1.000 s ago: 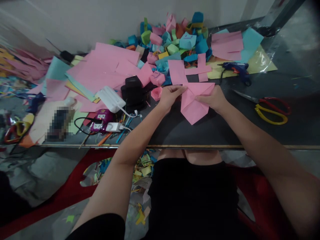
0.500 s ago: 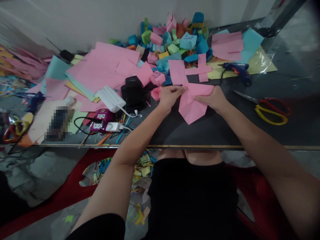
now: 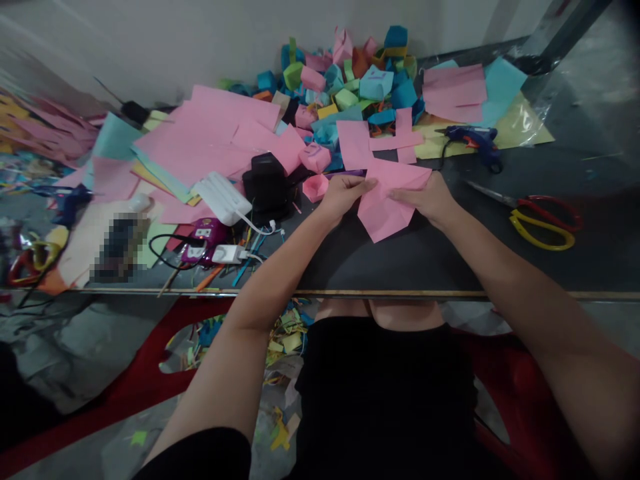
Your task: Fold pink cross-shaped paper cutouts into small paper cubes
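Note:
Between my two hands is a folded sheet of pink paper (image 3: pixel 385 217), its pointed end toward me, held just over the dark table (image 3: pixel 320 267). My left hand (image 3: pixel 345 197) pinches its left edge between thumb and fingers. On the right side my right hand (image 3: pixel 425 200) grips it, the thumb lying across the folds and the other fingers hidden behind. A small pink paper cup (image 3: pixel 315 188) sits just left of my left hand. Beyond the folded sheet lie a flat pink piece (image 3: pixel 354 143) and crossed pink strips (image 3: pixel 400 140).
Red-and-yellow-handled scissors (image 3: pixel 543 220) and a blue glue gun (image 3: pixel 473 140) lie to the right. Colourful folded paper pieces (image 3: pixel 345 98) are heaped at the back. Leftward are pink sheets (image 3: pixel 200 133), a white power strip (image 3: pixel 223 198), a black holder (image 3: pixel 267 187) and a purple socket block (image 3: pixel 207 240).
The folded pink paper has tilted in my hands, its lower point swinging left and slightly up. My left fingers have slid a little down its left edge. Both hands keep their hold.

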A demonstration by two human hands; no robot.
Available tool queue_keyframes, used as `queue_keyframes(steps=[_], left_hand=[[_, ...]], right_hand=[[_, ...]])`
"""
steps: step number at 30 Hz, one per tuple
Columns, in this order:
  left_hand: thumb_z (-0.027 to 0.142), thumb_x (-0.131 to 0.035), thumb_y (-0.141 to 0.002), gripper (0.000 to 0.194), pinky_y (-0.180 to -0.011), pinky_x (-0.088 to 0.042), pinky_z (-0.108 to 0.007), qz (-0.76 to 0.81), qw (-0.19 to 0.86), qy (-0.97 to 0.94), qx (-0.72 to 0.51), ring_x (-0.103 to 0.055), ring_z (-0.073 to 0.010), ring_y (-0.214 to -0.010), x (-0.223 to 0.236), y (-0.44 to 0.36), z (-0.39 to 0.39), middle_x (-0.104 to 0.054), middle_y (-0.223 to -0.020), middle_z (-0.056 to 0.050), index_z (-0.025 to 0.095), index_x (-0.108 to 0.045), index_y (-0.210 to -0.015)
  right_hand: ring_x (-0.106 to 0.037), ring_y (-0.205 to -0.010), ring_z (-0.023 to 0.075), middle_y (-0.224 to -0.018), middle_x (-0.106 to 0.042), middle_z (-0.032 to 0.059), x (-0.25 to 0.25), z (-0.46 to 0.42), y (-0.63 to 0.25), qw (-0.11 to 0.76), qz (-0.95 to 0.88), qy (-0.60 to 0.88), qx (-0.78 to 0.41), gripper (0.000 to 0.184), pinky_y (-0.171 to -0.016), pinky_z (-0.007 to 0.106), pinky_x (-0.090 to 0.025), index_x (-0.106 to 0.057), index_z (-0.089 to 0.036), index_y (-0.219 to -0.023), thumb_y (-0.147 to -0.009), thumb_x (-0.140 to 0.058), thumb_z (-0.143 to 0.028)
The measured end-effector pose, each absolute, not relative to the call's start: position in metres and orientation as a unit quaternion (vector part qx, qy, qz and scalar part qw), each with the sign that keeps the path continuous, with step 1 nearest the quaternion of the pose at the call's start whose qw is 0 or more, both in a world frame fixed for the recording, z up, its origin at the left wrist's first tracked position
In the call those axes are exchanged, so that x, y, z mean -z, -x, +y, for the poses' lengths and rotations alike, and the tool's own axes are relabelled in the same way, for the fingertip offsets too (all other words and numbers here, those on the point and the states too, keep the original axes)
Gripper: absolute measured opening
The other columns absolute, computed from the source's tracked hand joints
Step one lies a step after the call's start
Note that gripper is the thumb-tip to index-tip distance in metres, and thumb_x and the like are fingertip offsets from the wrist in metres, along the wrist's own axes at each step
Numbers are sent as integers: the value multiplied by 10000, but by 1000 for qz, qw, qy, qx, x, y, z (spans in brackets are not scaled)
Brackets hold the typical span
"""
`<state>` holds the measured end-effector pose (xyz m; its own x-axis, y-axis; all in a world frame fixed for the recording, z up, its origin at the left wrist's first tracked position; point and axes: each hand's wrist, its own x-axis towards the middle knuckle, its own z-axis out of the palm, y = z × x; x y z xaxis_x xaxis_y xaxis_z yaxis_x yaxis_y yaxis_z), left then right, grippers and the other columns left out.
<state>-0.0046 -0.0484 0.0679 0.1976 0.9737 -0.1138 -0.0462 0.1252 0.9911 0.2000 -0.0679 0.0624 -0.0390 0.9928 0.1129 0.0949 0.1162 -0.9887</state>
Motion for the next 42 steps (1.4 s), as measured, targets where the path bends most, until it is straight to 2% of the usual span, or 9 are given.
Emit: queue_keyframes(steps=[5, 11, 16, 18, 21, 29, 31, 34, 42], left_hand=[[302, -956, -807, 249, -677, -512, -226, 467, 576, -514, -430, -664, -116, -741, -67, 7, -47, -744, -714, 7, 184, -786, -668], [322, -992, -757, 240, -826, -605, -299, 459, 601, -482, -443, -739, -166, -872, -71, 6, -50, -760, -727, 0, 199, -797, -691], [314, -1006, -736, 246, -763, -596, -291, 455, 615, -481, -428, -733, -162, -810, -70, 8, -49, -763, -748, -19, 188, -801, -689], [312, -1000, -741, 237, -676, -560, -271, 451, 617, -509, -396, -691, -143, -713, -68, 10, -49, -737, -702, -23, 179, -810, -694], [327, -1005, -720, 253, -573, -477, -257, 442, 612, -567, -329, -596, -118, -604, -69, 11, -50, -678, -620, -13, 168, -812, -680], [478, -985, -696, 569, -480, -182, -244, 414, 556, -675, -250, -269, -40, -476, -74, 8, -55, -339, -457, 65, 177, -581, -431], [459, -989, -699, 615, -487, -187, -248, 421, 547, -677, -255, -278, -42, -480, -73, 7, -54, -327, -458, 66, 183, -523, -407], [383, -1014, -677, 536, -510, -261, -257, 434, 554, -658, -267, -366, -65, -519, -73, 6, -53, -418, -484, 52, 184, -577, -439], [284, -1004, -692, 362, -544, -343, -262, 419, 580, -647, -263, -426, -88, -556, -78, 11, -50, -525, -512, 34, 181, -710, -508]], right_hand=[[-745, -1238, 371, -1177, -819, 122, -66, -69, -200, 486, -557, 495, -457, 554, -1115, 546, -650, -751, -216, -978, -559, -1057, -410], [-762, -1203, 373, -1172, -833, 107, -62, -67, -200, 496, -549, 487, -464, 544, -1096, 562, -653, -788, -244, -939, -503, -1069, -409], [-769, -878, 266, -900, -824, 75, -71, -60, -210, 498, -495, 492, -515, 444, -835, 436, -671, -798, -245, -749, -548, -993, -589], [-713, -763, 199, -867, -821, 54, -78, -57, -216, 508, -474, 498, -518, 437, -673, 353, -604, -809, -262, -731, -615, -928, -666], [-650, -675, 151, -837, -818, 34, -83, -57, -219, 468, -535, 509, -485, 419, -561, 295, -489, -836, -270, -757, -624, -932, -654], [-685, -666, 219, -615, -725, 18, -74, -67, -200, 367, -655, 510, -420, 282, -642, 365, -563, -822, -239, -675, -596, -1024, -420], [-705, -692, 233, -649, -750, 32, -74, -66, -200, 368, -650, 512, -424, 235, -705, 397, -596, -825, -238, -679, -609, -1020, -350], [-733, -736, 246, -727, -797, 46, -74, -64, -202, 375, -635, 510, -443, 184, -759, 414, -616, -832, -244, -678, -640, -996, -316], [-734, -708, 230, -711, -793, 35, -70, -59, -209, 387, -586, 508, -498, 223, -683, 381, -617, -821, -245, -660, -706, -982, -391]])
